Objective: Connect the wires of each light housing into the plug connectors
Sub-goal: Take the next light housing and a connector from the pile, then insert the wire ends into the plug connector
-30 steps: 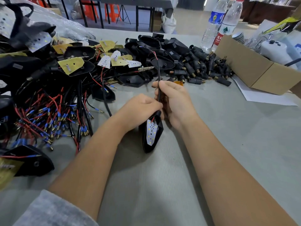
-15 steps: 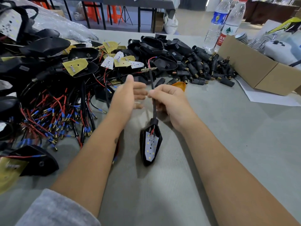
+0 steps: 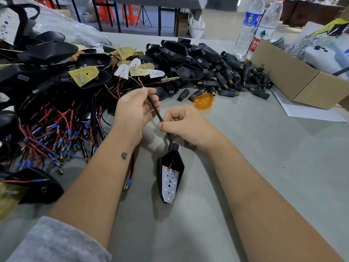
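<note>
Two water bottles (image 3: 258, 27) stand beside a cardboard box (image 3: 294, 76). A white device (image 3: 321, 57), perhaps a controller, sits inside

Person holds one black light housing (image 3: 171, 176) by its black sleeved cable (image 3: 154, 108), LED board facing up, housing tip resting on the grey surface (image 3: 264, 167). Left hand (image 3: 135, 108) pinches the upper cable end, red wire (image 3: 140, 83) sticking out above the fingers. Right hand (image 3: 184, 124) grips the cable lower down, just above the housing. Pile of wires with blue terminals (image 3: 56, 133) at left, black plug connectors (image 3: 230, 80) heaped beyond, orange lens (image 3: 204, 101) near them, cardboard box (image 3: 294, 78) at right, two bottles (image 3: 258, 25) behind it.
</note>
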`<state>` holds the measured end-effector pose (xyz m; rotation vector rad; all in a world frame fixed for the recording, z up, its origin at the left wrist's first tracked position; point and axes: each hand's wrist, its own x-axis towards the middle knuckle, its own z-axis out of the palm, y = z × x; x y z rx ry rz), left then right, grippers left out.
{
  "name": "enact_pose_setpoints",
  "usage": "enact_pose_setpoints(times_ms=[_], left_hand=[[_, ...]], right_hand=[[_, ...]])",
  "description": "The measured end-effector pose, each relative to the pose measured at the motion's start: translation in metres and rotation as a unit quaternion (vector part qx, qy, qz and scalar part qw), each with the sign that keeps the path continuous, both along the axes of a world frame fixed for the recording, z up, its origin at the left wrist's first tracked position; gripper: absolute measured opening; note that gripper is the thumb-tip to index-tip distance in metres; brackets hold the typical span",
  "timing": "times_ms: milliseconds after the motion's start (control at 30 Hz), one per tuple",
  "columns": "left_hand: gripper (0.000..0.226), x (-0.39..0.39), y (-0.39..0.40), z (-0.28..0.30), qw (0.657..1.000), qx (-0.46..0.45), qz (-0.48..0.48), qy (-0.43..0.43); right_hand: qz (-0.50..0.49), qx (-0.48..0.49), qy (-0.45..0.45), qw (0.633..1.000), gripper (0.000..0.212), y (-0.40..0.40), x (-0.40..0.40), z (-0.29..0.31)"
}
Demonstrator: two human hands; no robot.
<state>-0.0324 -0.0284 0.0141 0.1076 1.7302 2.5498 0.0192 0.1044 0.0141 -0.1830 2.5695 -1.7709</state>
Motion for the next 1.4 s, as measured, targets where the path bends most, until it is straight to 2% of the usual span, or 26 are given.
enact_pose_setpoints(times_ms=[100, 200, 267, 333, 433, 600, 767, 867, 1000, 1167, 1333, 1400], left_hand=[[0.028, -0.003, 0.000, 0.000, 0.999, 0.046, 0.016, -0.012], [0.027, -0.007, -0.001, 0.000, 0.997, 0.056, 0.035, -0.028], [0.029, -0.008, -0.001, 0.000, 0.998, 0.034, 0.041, -0.032], [0.032, -0.009, 0.001, -0.001, 0.999, -0.001, 0.047, -0.026], [0.034, -0.008, 0.004, -0.004, 0.996, -0.073, 0.051, -0.003], [0.036, -0.009, 0.006, -0.009, 0.986, -0.161, 0.018, 0.026], [0.040, -0.013, 0.008, -0.013, 0.972, -0.230, 0.024, 0.041], [0.037, -0.013, 0.009, -0.015, 0.968, -0.242, 0.022, 0.059], [0.025, -0.009, 0.009, -0.015, 0.963, -0.245, 0.015, 0.110], [0.025, -0.009, 0.010, -0.017, 0.961, -0.252, 0.015, 0.116], [0.029, -0.011, 0.013, -0.016, 0.963, -0.259, 0.028, 0.065], [0.027, -0.010, 0.012, -0.015, 0.958, -0.277, 0.034, 0.070]], right_hand=[[-0.023, 0.003, 0.011, 1.000, 0.018, -0.002, 0.000, -0.001], [-0.105, 0.010, 0.035, 0.994, 0.015, 0.002, -0.002, -0.001], [-0.165, 0.077, 0.045, 0.982, 0.013, 0.009, -0.005, -0.002], [-0.243, 0.164, 0.033, 0.956, 0.024, 0.016, -0.007, -0.005], [-0.323, 0.222, 0.027, 0.919, 0.039, 0.018, -0.006, -0.008], [-0.291, 0.333, 0.013, 0.897, 0.046, 0.010, -0.008, -0.009], [-0.222, 0.369, 0.033, 0.902, 0.052, 0.000, -0.022, -0.005], [-0.185, 0.421, 0.001, 0.888, 0.056, -0.002, -0.036, -0.005], [-0.197, 0.461, -0.010, 0.865, 0.051, 0.004, -0.048, -0.007], [-0.264, 0.391, 0.057, 0.880, 0.023, 0.006, -0.044, -0.004], [-0.260, 0.363, -0.005, 0.894, 0.012, 0.008, -0.031, 0.005], [-0.235, 0.346, -0.035, 0.908, 0.021, 0.009, -0.027, 0.009]])
